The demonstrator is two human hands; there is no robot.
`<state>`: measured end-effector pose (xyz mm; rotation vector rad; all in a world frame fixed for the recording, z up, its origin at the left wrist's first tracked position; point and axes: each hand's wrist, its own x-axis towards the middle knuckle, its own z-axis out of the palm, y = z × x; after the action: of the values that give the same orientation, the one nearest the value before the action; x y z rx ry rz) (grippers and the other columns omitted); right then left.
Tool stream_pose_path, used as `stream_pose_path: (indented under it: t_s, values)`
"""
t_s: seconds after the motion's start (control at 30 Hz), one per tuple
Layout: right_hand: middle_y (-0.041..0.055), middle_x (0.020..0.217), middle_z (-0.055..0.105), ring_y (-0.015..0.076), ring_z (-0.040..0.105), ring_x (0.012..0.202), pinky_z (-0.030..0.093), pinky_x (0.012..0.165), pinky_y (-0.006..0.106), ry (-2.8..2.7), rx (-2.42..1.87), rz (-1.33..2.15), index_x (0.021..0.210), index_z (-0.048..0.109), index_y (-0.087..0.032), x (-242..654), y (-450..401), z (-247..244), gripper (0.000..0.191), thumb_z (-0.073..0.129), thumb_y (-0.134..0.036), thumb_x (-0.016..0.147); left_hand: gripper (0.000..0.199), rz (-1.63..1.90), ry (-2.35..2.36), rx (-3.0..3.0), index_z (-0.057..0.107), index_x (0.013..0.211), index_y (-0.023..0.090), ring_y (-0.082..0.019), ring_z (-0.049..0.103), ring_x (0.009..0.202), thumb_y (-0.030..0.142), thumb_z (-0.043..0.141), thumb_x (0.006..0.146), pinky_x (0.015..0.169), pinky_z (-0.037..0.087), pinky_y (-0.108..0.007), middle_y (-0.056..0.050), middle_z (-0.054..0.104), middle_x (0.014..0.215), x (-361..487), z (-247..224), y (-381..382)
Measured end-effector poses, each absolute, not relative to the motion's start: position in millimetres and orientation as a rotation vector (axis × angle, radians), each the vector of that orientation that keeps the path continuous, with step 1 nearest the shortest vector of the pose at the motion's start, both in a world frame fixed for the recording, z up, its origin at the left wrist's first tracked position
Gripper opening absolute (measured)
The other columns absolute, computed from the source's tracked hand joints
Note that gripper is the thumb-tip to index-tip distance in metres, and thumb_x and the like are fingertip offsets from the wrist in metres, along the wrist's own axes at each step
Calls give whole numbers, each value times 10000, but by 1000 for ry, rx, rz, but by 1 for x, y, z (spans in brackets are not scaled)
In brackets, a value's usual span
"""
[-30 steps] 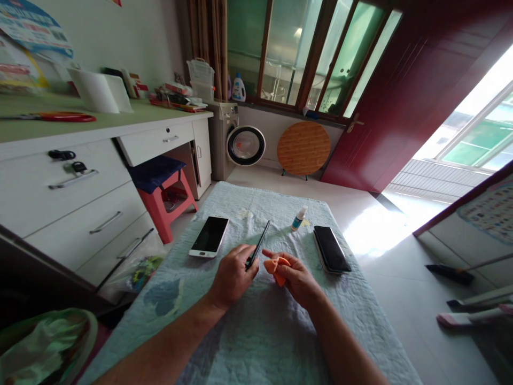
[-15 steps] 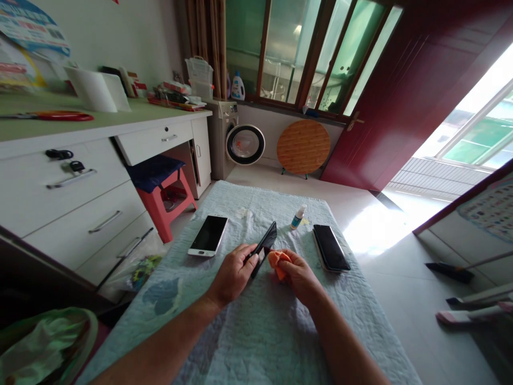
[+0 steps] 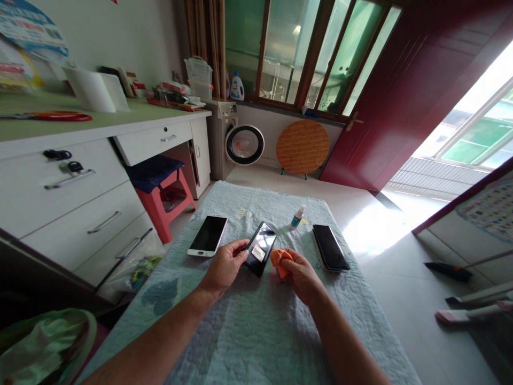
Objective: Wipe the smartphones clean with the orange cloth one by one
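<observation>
My left hand point(image 3: 225, 267) grips a black smartphone point(image 3: 260, 250) by its left edge, fingers and thumb closed on it. The phone is tilted, and its glossy face, with a pale rectangular patch on it, is turned up toward me. Bunched in the closed fingers of my right hand point(image 3: 301, 274) is an orange cloth point(image 3: 281, 262), just right of the phone. To the left lies a white smartphone point(image 3: 207, 236) with a dark screen. A small spray bottle point(image 3: 297, 217) stands beyond my right hand, and another black smartphone point(image 3: 331, 248) lies at the right.
A pale blue quilted cloth point(image 3: 256, 331) covers the table. Past its left side are a red stool point(image 3: 158, 200) and white drawers point(image 3: 72, 198). A washing machine point(image 3: 223, 133) with its door open stands at the back, near a round wooden tabletop point(image 3: 303, 147).
My left hand has turned the held phone from nearly edge-on to face-up toward me and shifted slightly left. My right hand with the orange cloth has barely moved.
</observation>
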<state>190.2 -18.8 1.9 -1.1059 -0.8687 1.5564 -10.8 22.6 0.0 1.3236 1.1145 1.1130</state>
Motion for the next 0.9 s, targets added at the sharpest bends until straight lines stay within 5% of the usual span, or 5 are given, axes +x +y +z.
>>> stream_pose_path:
  t_s: [0.33,0.9]
  values:
    - [-16,655,581,64,409,485,275,432,199,-841,-1150,1459,837,633,-159,202,-17,6,235,708,-304,667,372,1078,1126,1373,710,1081,145,-257,674,994,280,637,742,941,506,-385,-81,737,1058,-4,-1,16]
    - [-36,583,505,73,370,501,248,469,214,-987,-1348,1359,782,621,-148,207,-16,14,237,653,-335,640,487,847,1160,1482,666,1130,102,-206,653,824,259,693,670,779,550,-341,-85,697,929,4,-16,9]
